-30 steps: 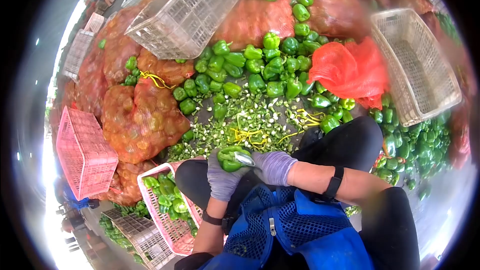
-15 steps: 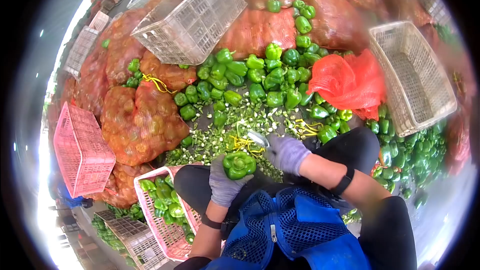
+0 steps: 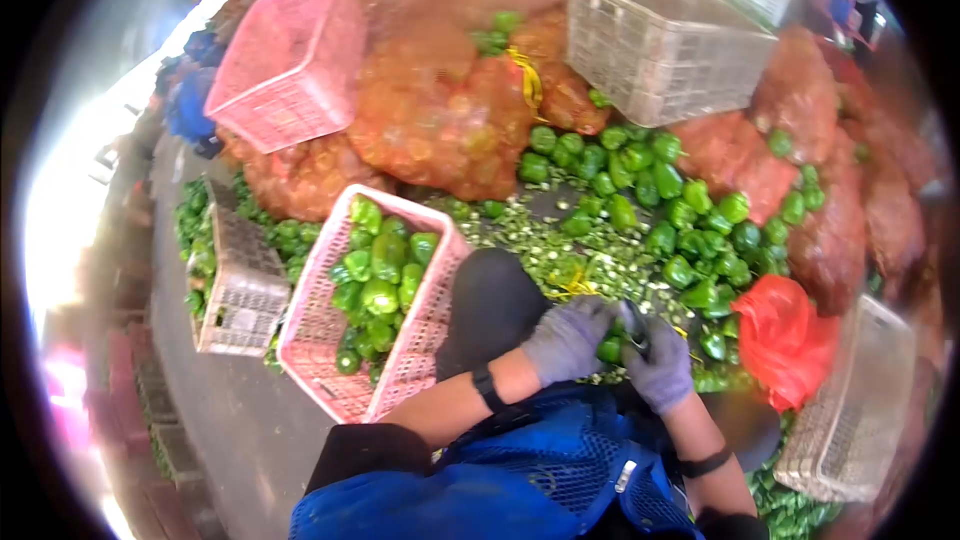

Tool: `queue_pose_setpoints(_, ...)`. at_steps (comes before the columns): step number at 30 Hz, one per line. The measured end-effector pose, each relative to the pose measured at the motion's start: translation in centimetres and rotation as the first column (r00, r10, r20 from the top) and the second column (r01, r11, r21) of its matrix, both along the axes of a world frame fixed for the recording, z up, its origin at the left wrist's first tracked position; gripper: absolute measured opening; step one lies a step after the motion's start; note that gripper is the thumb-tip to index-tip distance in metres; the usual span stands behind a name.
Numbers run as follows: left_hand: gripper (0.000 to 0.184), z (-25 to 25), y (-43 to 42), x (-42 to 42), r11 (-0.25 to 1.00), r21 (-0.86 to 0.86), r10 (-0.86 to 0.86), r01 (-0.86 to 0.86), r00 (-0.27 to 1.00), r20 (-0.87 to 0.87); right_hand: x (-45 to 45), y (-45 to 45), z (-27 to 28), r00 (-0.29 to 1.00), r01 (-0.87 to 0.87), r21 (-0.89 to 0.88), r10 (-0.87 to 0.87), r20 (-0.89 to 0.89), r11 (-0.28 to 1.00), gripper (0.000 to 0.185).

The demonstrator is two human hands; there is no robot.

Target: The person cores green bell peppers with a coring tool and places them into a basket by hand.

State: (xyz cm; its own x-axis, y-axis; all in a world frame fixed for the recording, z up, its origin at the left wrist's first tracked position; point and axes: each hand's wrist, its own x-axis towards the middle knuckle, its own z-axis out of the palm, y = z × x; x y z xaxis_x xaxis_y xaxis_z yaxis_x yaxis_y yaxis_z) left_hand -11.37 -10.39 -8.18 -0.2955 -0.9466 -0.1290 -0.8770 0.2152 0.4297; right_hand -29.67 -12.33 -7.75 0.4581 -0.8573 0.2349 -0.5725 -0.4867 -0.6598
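Note:
My left hand [image 3: 570, 340], in a grey-purple glove, is closed around a green bell pepper [image 3: 609, 349] above my lap. The fingers cover much of the pepper. My right hand [image 3: 660, 364], gloved alike, grips a small knife [image 3: 634, 326] against the pepper's right side. Most of the knife is hidden by the fingers. Beyond my hands, chopped green and white pepper trimmings [image 3: 610, 268] cover the floor. A heap of whole green peppers [image 3: 690, 225] lies behind them. Left of my knee stands a pink crate [image 3: 425, 340] with green peppers in it.
Filled orange mesh sacks [image 3: 440, 110] line the back, with an upper pink crate [image 3: 285, 60] and a grey crate [image 3: 665, 70] on them. A red mesh bag [image 3: 785, 340] and a pale crate [image 3: 850, 410] are at right. Another crate [image 3: 240, 315] stands left.
My view has swung left, so the scene appears shifted right. My right hand has brought the knife from apart to the pepper in my left hand.

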Motion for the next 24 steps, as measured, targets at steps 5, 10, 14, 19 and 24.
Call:
queue_pose_setpoints(5, 0.069, -2.0, 0.2, 1.4, 0.993, 0.039, 0.114, -0.108, 0.968, -0.224, 2.0, -0.5, 1.4, 0.994, -0.010, 0.114, 0.022, -0.104, 0.993, 0.021)
queue_pose_setpoints(10, 0.092, 0.3, -0.5, 1.6, 0.905, 0.425, 0.197, -0.022, 0.907, -0.372, 1.8, -0.8, -0.7, 0.988, 0.062, 0.018, -0.059, -0.139, 0.998, 0.023)
queue_pose_setpoints(14, 0.104, -4.6, -1.1, 2.9, 0.810, 0.490, 0.058, 0.322, 0.788, -0.613, 1.5, -0.8, 3.0, 0.961, 0.010, 0.398, 0.100, -0.256, 0.917, 0.033)
queue_pose_setpoints(19, 0.095, -1.6, -2.1, 2.6, 0.702, 0.513, -0.149, 0.493, 0.807, -0.572, 0.7, 0.4, 2.1, 0.971, -0.099, 0.356, 0.168, -0.169, 0.929, 0.034)
queue_pose_setpoints(24, 0.082, -2.8, -2.9, 2.3, 0.614, 0.479, 0.060, 0.627, 0.568, -0.821, -0.2, 0.0, 1.1, 0.999, -0.034, 0.441, 0.027, 0.024, 0.897, 0.036)
